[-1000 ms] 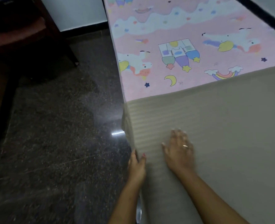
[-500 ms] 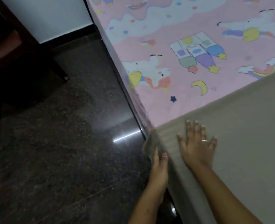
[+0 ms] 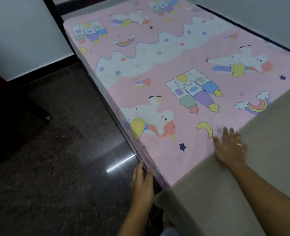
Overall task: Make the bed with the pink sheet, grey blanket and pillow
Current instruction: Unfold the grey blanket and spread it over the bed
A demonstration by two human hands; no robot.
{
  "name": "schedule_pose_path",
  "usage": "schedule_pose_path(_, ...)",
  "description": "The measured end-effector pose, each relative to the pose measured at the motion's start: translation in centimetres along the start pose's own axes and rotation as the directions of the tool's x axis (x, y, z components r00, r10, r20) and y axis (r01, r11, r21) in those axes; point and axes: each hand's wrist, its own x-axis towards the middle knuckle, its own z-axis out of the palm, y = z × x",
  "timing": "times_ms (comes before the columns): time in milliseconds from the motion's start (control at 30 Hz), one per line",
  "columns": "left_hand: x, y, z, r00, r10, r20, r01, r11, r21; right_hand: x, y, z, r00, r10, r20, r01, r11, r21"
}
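Observation:
A pink sheet [image 3: 166, 65] printed with unicorns, rainbows and rockets lies flat over the mattress. The grey blanket [image 3: 243, 184] covers the near end of the bed and hangs over its left side. My right hand [image 3: 231, 147] lies flat, fingers spread, on the blanket's top edge where it meets the sheet. My left hand [image 3: 142, 183] is beside the bed's left edge, fingers straight, close to the sheet's side, holding nothing. No pillow is in view.
Dark polished stone floor [image 3: 55, 167] runs along the left of the bed. A dark wooden piece of furniture [image 3: 13, 108] stands at the far left. White walls [image 3: 21, 31] with a dark skirting close the room behind; another wall runs along the bed's right side.
The view has lifted toward the head of the bed. My right hand slid up along the blanket to its top edge. My left hand left the blanket's hanging side and now sits by the sheet.

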Motion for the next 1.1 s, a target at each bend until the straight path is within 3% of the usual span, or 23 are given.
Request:
schedule_pose_path(67,1.7,1.5,0.1,1.0,0.008,-0.02,-0.006,0.997,0.082,0.8,-1.8,0.8,0.996,0.06,0.063,-0.06,0.998,-0.003)
schedule_pose_path(133,4.4,2.9,0.1,0.998,0.024,-0.059,-0.017,0.992,0.122,0.5,-7.3,2.8,0.999,0.014,0.046,-0.015,1.0,0.023)
schedule_pose_path(200,7.1,4.3,0.0,0.995,0.028,-0.096,-0.011,0.986,0.168,-1.5,-14.0,4.4,0.984,-0.179,-0.014,0.179,0.979,0.095)
schedule_pose_path(267,10.2,6.1,-0.3,0.988,0.053,-0.147,-0.025,0.982,0.185,-2.4,-19.8,5.0,0.909,-0.415,-0.036,0.416,0.899,0.139)
schedule_pose_path(333,13.2,8.1,-0.9,0.976,0.083,-0.2,-0.04,0.977,0.209,-2.2,-23.6,4.6,0.743,-0.669,0.025,0.665,0.742,0.078)
schedule_pose_path(367,14.4,9.1,-1.3,0.971,0.089,-0.223,-0.04,0.976,0.213,-2.0,-24.9,4.0,0.597,-0.8,0.062,0.798,0.6,0.051)
schedule_pose_path(400,15.6,10.2,-1.8,0.966,0.093,-0.242,-0.04,0.976,0.214,-1.1,-25.9,3.4,0.451,-0.885,0.112,0.878,0.463,0.123)
schedule_pose_path(433,16.7,11.1,-2.3,0.961,0.104,-0.257,-0.047,0.975,0.219,0.3,-26.2,2.9,0.375,-0.923,0.082,0.895,0.384,0.229)
schedule_pose_path(467,17.8,11.8,-2.8,0.957,0.124,-0.262,-0.061,0.969,0.239,1.8,-26.3,2.2,0.412,-0.911,0.008,0.869,0.396,0.297)
schedule_pose_path(500,18.9,12.4,-3.3,0.953,0.152,-0.261,-0.082,0.962,0.262,3.9,-25.8,1.9,0.543,-0.839,-0.049,0.798,0.496,0.342)
schedule_pose_path(567,21.0,13.5,-3.9,0.947,0.213,-0.239,-0.134,0.942,0.308,9.1,-23.2,1.2,0.825,-0.534,-0.185,0.565,0.777,0.276)
schedule_pose_path(633,23.3,14.3,-4.1,0.942,0.275,-0.193,-0.179,0.897,0.405,13.4,-19.5,0.4,0.95,-0.252,-0.182,0.28,0.949,0.147)
schedule_pose_path(700,25.4,14.8,-4.1,0.941,0.318,-0.116,-0.214,0.823,0.526,15.1,-18.3,0.2,0.997,-0.048,-0.052,0.052,0.995,0.087)
schedule_pose_path(767,27.6,15.2,-3.8,0.95,0.31,-0.022,-0.233,0.756,0.612,14.3,-21.1,1.5,0.999,0.008,-0.042,-0.006,0.999,0.047)
schedule_pose_path(900,32.1,17.7,-4.7,0.955,0.261,0.141,-0.288,0.708,0.645,9.5,-33.4,4.4,0.939,-0.295,-0.179,0.31,0.948,0.066)
schedule_pose_path(1000,36.6,20.3,-7.9,0.938,0.242,0.25,-0.347,0.693,0.632,7.1,-43.2,5.0,0.872,-0.49,-0.004,0.489,0.87,-0.067)
schedule_pose_path(1033,37.8,20.9,-9.2,0.935,0.241,0.261,-0.354,0.686,0.635,6.8,-45.5,5.0,0.822,-0.566,0.058,0.569,0.813,-0.125)
schedule_pose_path(1100,40.6,22.7,-12.7,0.935,0.255,0.247,-0.355,0.664,0.658,8.2,-49.2,4.3,0.649,-0.76,0.023,0.76,0.649,0.03)
